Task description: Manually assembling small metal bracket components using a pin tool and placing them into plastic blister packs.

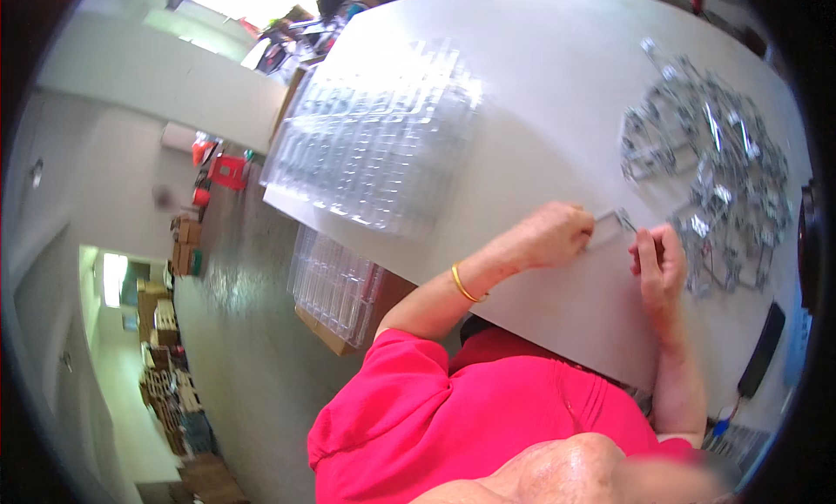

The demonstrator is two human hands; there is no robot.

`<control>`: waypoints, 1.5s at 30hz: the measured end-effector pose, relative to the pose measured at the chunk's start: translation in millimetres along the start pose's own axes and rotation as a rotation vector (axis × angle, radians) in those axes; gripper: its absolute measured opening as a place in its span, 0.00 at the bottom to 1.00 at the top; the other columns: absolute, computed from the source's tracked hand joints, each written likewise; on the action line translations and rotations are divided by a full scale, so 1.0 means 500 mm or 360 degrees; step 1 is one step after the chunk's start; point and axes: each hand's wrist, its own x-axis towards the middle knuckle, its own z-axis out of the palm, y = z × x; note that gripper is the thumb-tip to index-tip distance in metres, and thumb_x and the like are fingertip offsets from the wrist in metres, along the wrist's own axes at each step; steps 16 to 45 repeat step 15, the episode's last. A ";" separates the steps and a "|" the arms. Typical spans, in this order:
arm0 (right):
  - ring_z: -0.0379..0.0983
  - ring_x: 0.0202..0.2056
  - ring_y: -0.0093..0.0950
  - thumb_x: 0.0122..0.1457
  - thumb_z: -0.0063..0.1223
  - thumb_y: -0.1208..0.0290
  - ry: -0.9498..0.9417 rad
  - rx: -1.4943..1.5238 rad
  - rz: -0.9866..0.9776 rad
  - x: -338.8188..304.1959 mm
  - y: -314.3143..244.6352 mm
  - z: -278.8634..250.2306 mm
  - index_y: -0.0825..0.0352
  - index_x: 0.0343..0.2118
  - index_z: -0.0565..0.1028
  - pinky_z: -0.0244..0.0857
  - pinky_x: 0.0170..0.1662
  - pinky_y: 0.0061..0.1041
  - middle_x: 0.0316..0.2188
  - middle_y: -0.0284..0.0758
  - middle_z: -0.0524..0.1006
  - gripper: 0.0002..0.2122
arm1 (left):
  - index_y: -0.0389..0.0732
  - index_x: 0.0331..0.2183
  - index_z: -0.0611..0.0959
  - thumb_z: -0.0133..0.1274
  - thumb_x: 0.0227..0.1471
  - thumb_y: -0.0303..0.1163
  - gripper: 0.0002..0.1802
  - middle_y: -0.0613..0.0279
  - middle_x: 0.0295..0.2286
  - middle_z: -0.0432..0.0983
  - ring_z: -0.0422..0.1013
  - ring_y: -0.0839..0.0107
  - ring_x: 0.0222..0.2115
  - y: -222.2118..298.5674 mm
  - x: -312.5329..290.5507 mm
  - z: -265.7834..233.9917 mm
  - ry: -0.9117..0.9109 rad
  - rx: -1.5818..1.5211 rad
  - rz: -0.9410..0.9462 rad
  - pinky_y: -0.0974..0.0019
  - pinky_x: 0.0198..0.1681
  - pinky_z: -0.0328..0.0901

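Observation:
Over the pale table (540,138), my left hand (562,234) is closed, its fingertips at one end of a thin grey wire-like part (622,217). This part bends at a small grey corner piece between my hands. My right hand (659,265) pinches the other end between thumb and fingers. Just beyond my right hand lies a large tangled pile of small grey metallic parts (718,178), which look like similar pieces. The exact kind of part is too small to make out.
Clear plastic blister trays (366,147) are stacked on the table's left. More clear trays (335,286) stand in a cardboard box below the table edge. A black strip-shaped object (761,352) lies at the right. Boxes (185,243) and a red stool (228,171) stand across the floor.

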 end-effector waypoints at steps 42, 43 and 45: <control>0.65 0.22 0.13 0.70 0.52 0.67 -0.0233 -0.0116 -0.0030 0.002 0.031 -0.006 0.62 0.32 0.69 0.59 0.24 0.14 0.25 0.27 0.74 0.09 | 0.38 0.37 0.82 0.57 0.55 0.28 0.07 0.52 0.36 0.78 0.76 0.54 0.38 0.110 -0.235 -0.325 0.0443 0.0166 -0.0011 0.56 0.42 0.70; 0.65 0.22 0.13 0.70 0.52 0.67 -0.0233 -0.0116 -0.0030 0.002 0.031 -0.006 0.62 0.32 0.69 0.59 0.24 0.14 0.25 0.27 0.74 0.09 | 0.38 0.37 0.82 0.57 0.55 0.28 0.07 0.52 0.36 0.78 0.76 0.54 0.38 0.110 -0.235 -0.325 0.0443 0.0166 -0.0011 0.56 0.42 0.70; 0.65 0.22 0.13 0.70 0.52 0.67 -0.0233 -0.0116 -0.0030 0.002 0.031 -0.006 0.62 0.32 0.69 0.59 0.24 0.14 0.25 0.27 0.74 0.09 | 0.38 0.37 0.82 0.57 0.55 0.28 0.07 0.52 0.36 0.78 0.76 0.54 0.38 0.110 -0.235 -0.325 0.0443 0.0166 -0.0011 0.56 0.42 0.70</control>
